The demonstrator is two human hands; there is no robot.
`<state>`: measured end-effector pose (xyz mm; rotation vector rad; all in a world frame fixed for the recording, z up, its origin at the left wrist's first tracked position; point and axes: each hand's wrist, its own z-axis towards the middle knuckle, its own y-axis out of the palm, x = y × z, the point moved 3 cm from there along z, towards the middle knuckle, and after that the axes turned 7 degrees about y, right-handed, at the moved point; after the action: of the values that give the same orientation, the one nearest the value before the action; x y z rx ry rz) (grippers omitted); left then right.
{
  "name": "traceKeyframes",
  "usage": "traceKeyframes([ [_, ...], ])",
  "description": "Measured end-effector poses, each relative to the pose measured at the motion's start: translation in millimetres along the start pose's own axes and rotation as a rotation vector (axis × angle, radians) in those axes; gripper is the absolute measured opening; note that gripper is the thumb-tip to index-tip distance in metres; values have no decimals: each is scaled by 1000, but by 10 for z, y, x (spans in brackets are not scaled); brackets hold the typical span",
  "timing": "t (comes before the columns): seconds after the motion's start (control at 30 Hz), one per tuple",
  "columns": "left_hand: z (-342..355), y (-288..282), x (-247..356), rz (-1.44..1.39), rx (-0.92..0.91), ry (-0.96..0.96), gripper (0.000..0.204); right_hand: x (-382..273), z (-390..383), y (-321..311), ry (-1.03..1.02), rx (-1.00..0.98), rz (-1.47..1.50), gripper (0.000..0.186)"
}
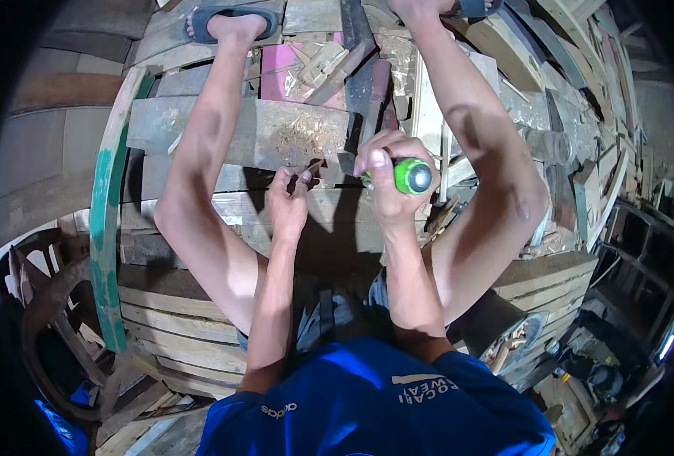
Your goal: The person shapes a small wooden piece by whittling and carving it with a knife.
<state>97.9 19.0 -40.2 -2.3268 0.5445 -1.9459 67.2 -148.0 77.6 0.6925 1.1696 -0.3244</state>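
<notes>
My right hand (390, 171) is wrapped round the bright green and black handle (413, 175) of a hand tool. The handle's round grey end faces up; its working end is hidden, so the kind of tool does not show. To its left, my left hand (290, 196) pinches a small thin brown sliver of wood (316, 164) between thumb and fingers. Both hands are over worn boards between my bent legs, a short gap apart. A wide board (276, 133) sprinkled with wood chips lies just beyond them.
Wood offcuts (325, 70) lie on a pink sheet (276, 67) farther off. A long green-painted plank (107, 220) slants along the left. Stacked timber (580, 83) fills the right side. A tub of wood scraps (521, 340) sits near right, and a curved wooden chair frame (39, 319) near left.
</notes>
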Motion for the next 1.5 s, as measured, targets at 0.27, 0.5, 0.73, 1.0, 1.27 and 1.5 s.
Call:
traceKeyframes([
  [0.27, -19, 35, 103, -69, 38, 13, 13, -150, -101, 7, 129, 23, 198, 13],
  [0.5, -13, -29, -103, -226, 108, -61, 13, 82, -137, 97, -8, -93, 110, 15],
  [0.73, -22, 42, 33, -192, 96, -15, 15, -27, -156, 120, -48, -113, 149, 15],
  [1.0, -44, 43, 58, -244, 116, -38, 14, -232, -128, 158, -92, -125, 158, 13],
  [1.27, -59, 55, 0, -218, 90, -60, 13, -283, -88, 129, -133, -149, 124, 13],
  [1.5, -40, 73, 24, -144, 60, 23, 13, -22, -117, 94, -57, -151, -3, 12],
])
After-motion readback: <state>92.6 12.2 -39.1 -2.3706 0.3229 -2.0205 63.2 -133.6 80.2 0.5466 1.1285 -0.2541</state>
